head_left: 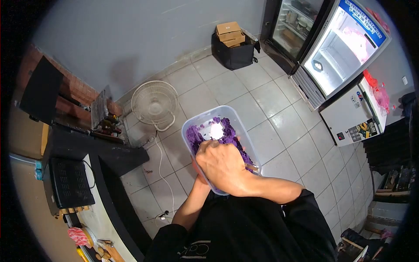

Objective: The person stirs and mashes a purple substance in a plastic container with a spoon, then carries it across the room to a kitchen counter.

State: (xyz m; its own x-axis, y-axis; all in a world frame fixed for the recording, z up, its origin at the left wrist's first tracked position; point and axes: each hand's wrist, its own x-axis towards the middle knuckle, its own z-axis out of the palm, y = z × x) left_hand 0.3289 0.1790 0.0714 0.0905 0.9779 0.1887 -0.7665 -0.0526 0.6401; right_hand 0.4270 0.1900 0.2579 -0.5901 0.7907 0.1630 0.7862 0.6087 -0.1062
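Observation:
A clear plastic tub [238,114] is held close in front of the body, above the tiled floor. Purple crumbly food [193,134] fills much of it, with a white patch [216,130] near the middle. My right hand [221,165] is closed in a fist over the tub, around something I cannot make out; a thin piece [252,167] shows beside its wrist at the tub's right side. Under the tub's left side, my left hand [199,171] supports it, mostly hidden behind the tub and the right hand.
A white fan [154,103] stands on the floor at left, its cord [162,168] trailing down. A counter [98,201] is at lower left. At the back are a black bag [233,56] with boxes, a lit fridge [338,52] and a white freezer [349,114].

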